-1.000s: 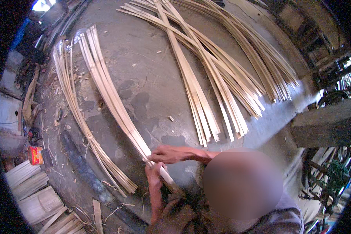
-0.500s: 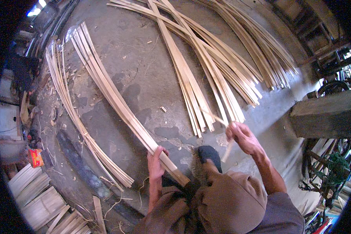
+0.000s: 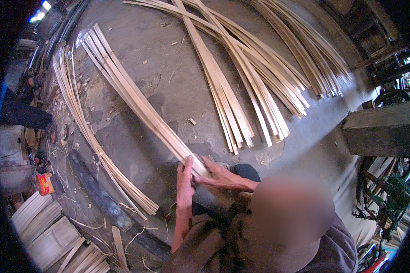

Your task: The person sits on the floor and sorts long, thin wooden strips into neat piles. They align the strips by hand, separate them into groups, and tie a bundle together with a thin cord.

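Note:
A bundle of long, pale split strips, like bamboo or wood (image 3: 143, 111), slants across the floor, its near end raised toward my lap. My left hand (image 3: 185, 182) grips the left side of that near end, with the fingers pointing up along it. Against the right side presses my right hand (image 3: 218, 176), its fingers wrapped over the strips close to the left hand. The lowest end of the bundle is hidden behind my hands. Whether the right hand also has a thin tie strip in it cannot be made out.
Left of the bundle lies a tied bundle of thinner strips (image 3: 93, 143), beside a dark pole (image 3: 95, 191). More strip piles (image 3: 223, 100) spread at the far right. A concrete block (image 3: 382, 129) stands right. Flat slats (image 3: 50, 236) and a red box (image 3: 44, 184) are at lower left.
My right hand has come left and down from the right side, where it held a thin strip, onto the bundle's near end. A dark-clothed limb has appeared at the left edge.

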The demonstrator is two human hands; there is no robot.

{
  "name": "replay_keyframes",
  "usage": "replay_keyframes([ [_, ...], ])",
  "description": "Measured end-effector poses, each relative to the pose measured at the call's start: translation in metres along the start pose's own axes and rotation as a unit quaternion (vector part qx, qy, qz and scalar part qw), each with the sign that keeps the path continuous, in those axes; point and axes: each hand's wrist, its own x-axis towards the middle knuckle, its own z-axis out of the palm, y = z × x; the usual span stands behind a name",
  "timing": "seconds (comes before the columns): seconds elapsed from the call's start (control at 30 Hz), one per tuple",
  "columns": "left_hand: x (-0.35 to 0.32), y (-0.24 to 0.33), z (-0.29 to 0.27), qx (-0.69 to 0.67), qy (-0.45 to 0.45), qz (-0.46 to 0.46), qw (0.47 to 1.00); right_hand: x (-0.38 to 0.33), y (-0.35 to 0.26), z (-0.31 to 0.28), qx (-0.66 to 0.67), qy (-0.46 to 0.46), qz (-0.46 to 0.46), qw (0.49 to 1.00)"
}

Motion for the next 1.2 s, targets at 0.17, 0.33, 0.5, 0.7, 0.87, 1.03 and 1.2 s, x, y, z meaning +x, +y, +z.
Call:
replay_keyframes([
  [0.17, 0.020, 0.008, 0.008, -0.017, -0.041, 0.030, 0.999, -0.005, 0.005, -0.008, 0.189, -0.105, 0.132, 0.967],
  [0.33, 0.084, 0.089, -0.014, -0.284, -0.065, 0.019, 0.956, -0.012, -0.016, 0.010, 0.193, -0.133, 0.124, 0.964],
  [0.5, 0.101, 0.147, -0.013, -0.218, -0.127, 0.112, 0.961, -0.010, -0.006, 0.016, 0.180, -0.109, 0.096, 0.973],
  [0.7, 0.054, 0.181, 0.032, -0.170, -0.117, 0.144, 0.968, -0.014, -0.010, 0.004, 0.212, -0.171, 0.090, 0.958],
  [0.87, 0.047, 0.212, 0.043, -0.003, -0.057, 0.276, 0.960, 0.021, -0.026, -0.024, 0.030, -0.110, -0.095, 0.989],
  [1.03, 0.048, 0.269, 0.033, 0.186, 0.091, 0.372, 0.905, 0.105, -0.142, -0.139, -0.112, 0.092, -0.223, 0.964],
  [1.2, 0.052, 0.302, 0.015, 0.362, 0.238, 0.543, 0.719, 0.150, -0.309, -0.196, -0.074, 0.267, -0.423, 0.863],
])
